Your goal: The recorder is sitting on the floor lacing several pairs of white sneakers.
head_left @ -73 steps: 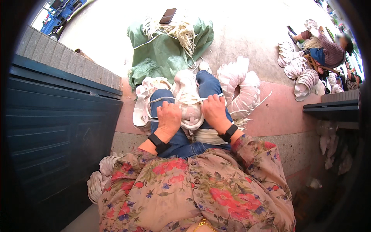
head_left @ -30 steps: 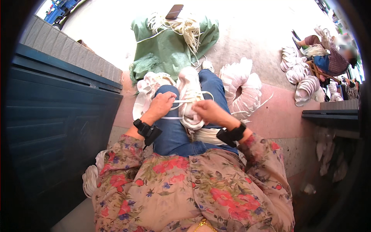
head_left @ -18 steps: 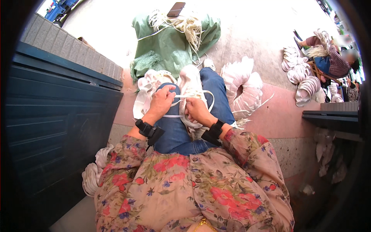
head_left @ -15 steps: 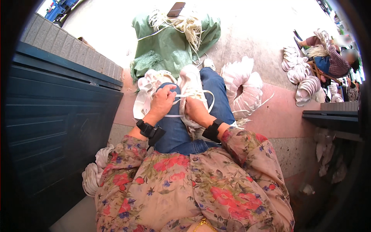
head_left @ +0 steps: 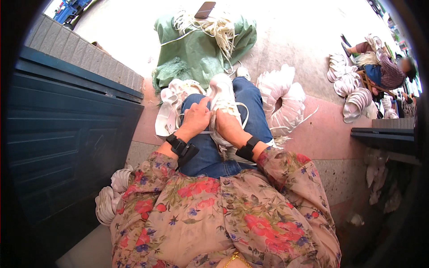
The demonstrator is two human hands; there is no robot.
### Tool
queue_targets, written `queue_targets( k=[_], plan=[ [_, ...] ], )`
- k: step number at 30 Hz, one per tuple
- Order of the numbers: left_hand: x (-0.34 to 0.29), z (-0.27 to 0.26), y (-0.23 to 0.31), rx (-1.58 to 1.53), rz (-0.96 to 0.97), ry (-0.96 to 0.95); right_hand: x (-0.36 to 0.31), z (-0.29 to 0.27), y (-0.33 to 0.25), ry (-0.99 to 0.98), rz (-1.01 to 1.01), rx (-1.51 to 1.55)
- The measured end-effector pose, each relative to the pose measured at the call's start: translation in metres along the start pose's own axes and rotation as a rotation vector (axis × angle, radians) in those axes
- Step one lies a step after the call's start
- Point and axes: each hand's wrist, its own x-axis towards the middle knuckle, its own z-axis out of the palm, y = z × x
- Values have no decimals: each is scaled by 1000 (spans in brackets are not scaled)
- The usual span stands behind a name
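Observation:
A white shoe upper lies along my thighs, toe end pointing away from me, with a white shoelace looping out on its right side. My right hand is closed on the upper's near part, fingertips at the lace area. My left hand meets it from the left, index finger stretched forward against the upper's edge, the other fingers curled in. What those curled fingers pinch is mostly hidden; a strand of lace shows just below them.
More white uppers rest left of my knee, and a ring-shaped bundle of them stands on the right. Ahead, a green cloth-covered stand bears loose laces and a phone. A dark door borders the left; another person sits far right.
My left hand has moved right, up against the upper and my right hand. The lace stretched between the two hands is no longer visible there. My right hand has hardly moved.

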Motion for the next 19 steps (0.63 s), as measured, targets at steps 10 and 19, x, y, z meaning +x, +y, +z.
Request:
queue_targets(
  k=[10, 19],
  plan=[
    [9, 1, -6, -135, 2, -56, 5, -14, 2, -35, -65, 43],
    [-5, -33, -11, -618, -187, -43, -3, -41, 21, -249, -67, 208]
  ],
)
